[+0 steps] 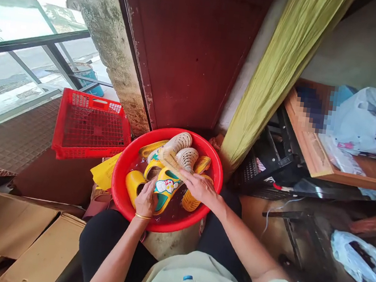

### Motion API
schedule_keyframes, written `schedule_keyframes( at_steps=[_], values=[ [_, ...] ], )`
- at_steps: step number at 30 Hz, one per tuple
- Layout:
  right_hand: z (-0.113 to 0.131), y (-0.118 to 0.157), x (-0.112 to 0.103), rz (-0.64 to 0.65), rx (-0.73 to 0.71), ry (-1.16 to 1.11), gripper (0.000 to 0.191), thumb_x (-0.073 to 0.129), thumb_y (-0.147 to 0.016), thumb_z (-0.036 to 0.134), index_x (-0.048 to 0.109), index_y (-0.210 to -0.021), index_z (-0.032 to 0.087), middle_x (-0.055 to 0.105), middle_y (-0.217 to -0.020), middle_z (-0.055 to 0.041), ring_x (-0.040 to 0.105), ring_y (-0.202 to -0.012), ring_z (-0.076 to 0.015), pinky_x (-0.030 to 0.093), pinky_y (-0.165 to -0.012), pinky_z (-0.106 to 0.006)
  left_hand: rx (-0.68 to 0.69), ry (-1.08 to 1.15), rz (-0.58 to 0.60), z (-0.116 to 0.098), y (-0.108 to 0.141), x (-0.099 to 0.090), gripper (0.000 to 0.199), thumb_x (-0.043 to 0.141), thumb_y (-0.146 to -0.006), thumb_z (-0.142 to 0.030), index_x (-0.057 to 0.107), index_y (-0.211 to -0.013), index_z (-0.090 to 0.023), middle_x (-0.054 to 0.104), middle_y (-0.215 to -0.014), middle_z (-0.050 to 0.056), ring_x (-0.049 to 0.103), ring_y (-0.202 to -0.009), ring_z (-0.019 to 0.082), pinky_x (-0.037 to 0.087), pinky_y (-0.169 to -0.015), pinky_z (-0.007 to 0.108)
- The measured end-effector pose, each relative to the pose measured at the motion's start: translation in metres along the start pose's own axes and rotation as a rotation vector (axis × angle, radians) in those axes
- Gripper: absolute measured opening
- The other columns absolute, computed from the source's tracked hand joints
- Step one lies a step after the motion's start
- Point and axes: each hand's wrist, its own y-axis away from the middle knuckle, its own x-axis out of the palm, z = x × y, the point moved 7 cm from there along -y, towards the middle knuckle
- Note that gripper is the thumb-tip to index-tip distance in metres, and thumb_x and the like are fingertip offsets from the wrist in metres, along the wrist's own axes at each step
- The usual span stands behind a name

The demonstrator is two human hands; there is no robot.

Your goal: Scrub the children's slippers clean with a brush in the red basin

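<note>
A round red basin (219, 172) of water stands between my knees with several slippers and clogs in it. My left hand (147, 201) is closed on the near side of a yellow slipper (168, 185) with a green inside and a white cartoon figure on its strap. My right hand (200, 187) grips the end of a tan scrub brush (170, 159), just above that slipper. Beyond the brush lie white clogs with holes (187, 158). Another yellow slipper (133, 186) is left of my left hand, and a yellow ridged sole (190, 202) shows below my right hand.
A red plastic crate (93, 125) is left of the basin, above cardboard boxes (3, 223). A dark red door (191, 54) is straight ahead. To the right are a yellow-green curtain (271, 73) and a wooden table (322, 160) bearing plastic bags (365, 119).
</note>
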Motion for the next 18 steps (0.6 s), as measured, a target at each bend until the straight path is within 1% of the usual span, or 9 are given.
schedule_keyframes(
  at_steps=[2, 4, 8, 10, 11, 12, 14, 16, 18],
  values=[
    [0.011, -0.005, 0.003, 0.054, 0.030, 0.043, 0.054, 0.042, -0.106, 0.036, 0.040, -0.160, 0.036, 0.076, -0.123, -0.0074, 0.074, -0.101, -0.0237, 0.056, -0.089, -0.033, -0.022, 0.007, -0.023, 0.002, 0.000, -0.007, 0.050, 0.053, -0.083, -0.014, 0.070, -0.129, -0.021, 0.072, -0.125, 0.013, 0.068, -0.113, 0.028, 0.055, -0.092, 0.034],
    [0.011, 0.000, 0.008, 0.103, 0.051, 0.061, 0.054, 0.042, -0.106, 0.036, 0.039, -0.160, 0.038, 0.076, -0.121, -0.0066, 0.074, -0.099, -0.0239, 0.055, -0.087, -0.034, -0.091, 0.025, -0.100, 0.009, -0.003, -0.018, 0.046, 0.054, -0.083, -0.015, 0.071, -0.126, -0.020, 0.072, -0.121, 0.013, 0.067, -0.113, 0.028, 0.053, -0.095, 0.035],
    [-0.009, 0.036, 0.027, 0.232, 0.023, 0.037, 0.052, 0.044, -0.105, 0.035, 0.046, -0.157, 0.036, 0.079, -0.109, -0.0054, 0.074, -0.095, -0.0235, 0.053, -0.085, -0.032, -0.303, 0.129, -0.277, 0.032, -0.009, -0.036, 0.033, 0.054, -0.088, -0.023, 0.071, -0.117, -0.019, 0.073, -0.110, 0.010, 0.066, -0.107, 0.027, 0.050, -0.100, 0.039],
    [-0.018, 0.055, 0.040, 0.313, 0.003, 0.050, 0.050, 0.046, -0.104, 0.034, 0.051, -0.154, 0.038, 0.079, -0.106, -0.0062, 0.074, -0.093, -0.0249, 0.053, -0.082, -0.032, -0.448, 0.211, -0.348, 0.044, -0.010, -0.037, 0.029, 0.056, -0.090, -0.030, 0.070, -0.113, -0.019, 0.072, -0.105, 0.007, 0.066, -0.102, 0.025, 0.051, -0.096, 0.038],
    [-0.020, 0.060, 0.046, 0.348, -0.005, 0.064, 0.049, 0.048, -0.103, 0.032, 0.055, -0.151, 0.038, 0.079, -0.104, -0.0070, 0.074, -0.091, -0.0261, 0.052, -0.081, -0.033, -0.526, 0.267, -0.364, 0.049, -0.010, -0.035, 0.028, 0.058, -0.090, -0.035, 0.071, -0.109, -0.019, 0.072, -0.100, 0.006, 0.066, -0.098, 0.023, 0.052, -0.093, 0.037],
    [-0.022, 0.062, 0.052, 0.372, -0.003, 0.085, 0.048, 0.049, -0.102, 0.029, 0.058, -0.148, 0.038, 0.079, -0.103, -0.0082, 0.073, -0.090, -0.0274, 0.052, -0.080, -0.035, -0.604, 0.343, -0.365, 0.053, -0.009, -0.030, 0.029, 0.061, -0.089, -0.040, 0.071, -0.106, -0.018, 0.071, -0.094, 0.004, 0.066, -0.092, 0.022, 0.054, -0.087, 0.034],
    [-0.023, 0.058, 0.061, 0.387, 0.023, 0.135, 0.047, 0.051, -0.099, 0.020, 0.065, -0.142, 0.034, 0.078, -0.098, -0.0115, 0.073, -0.089, -0.0302, 0.052, -0.081, -0.038, -0.766, 0.568, -0.302, 0.058, -0.005, -0.014, 0.034, 0.068, -0.084, -0.047, 0.071, -0.100, -0.017, 0.069, -0.083, 0.002, 0.066, -0.079, 0.020, 0.056, -0.073, 0.030],
    [-0.022, 0.045, 0.066, 0.357, 0.055, 0.165, 0.046, 0.052, -0.097, 0.015, 0.070, -0.137, 0.030, 0.078, -0.094, -0.0145, 0.073, -0.090, -0.0321, 0.052, -0.084, -0.041, -0.921, 0.838, -0.181, 0.057, 0.000, 0.007, 0.036, 0.070, -0.082, -0.047, 0.071, -0.101, -0.017, 0.070, -0.080, 0.004, 0.066, -0.066, 0.018, 0.054, -0.059, 0.028],
    [-0.022, 0.034, 0.068, 0.308, 0.067, 0.159, 0.042, 0.054, -0.096, 0.014, 0.075, -0.130, 0.028, 0.078, -0.090, -0.0154, 0.073, -0.090, -0.0328, 0.052, -0.086, -0.042, -1.033, 1.068, -0.032, 0.051, 0.007, 0.023, 0.037, 0.065, -0.085, -0.045, 0.071, -0.107, -0.016, 0.073, -0.087, 0.010, 0.065, -0.058, 0.017, 0.052, -0.048, 0.027]
  ],
)
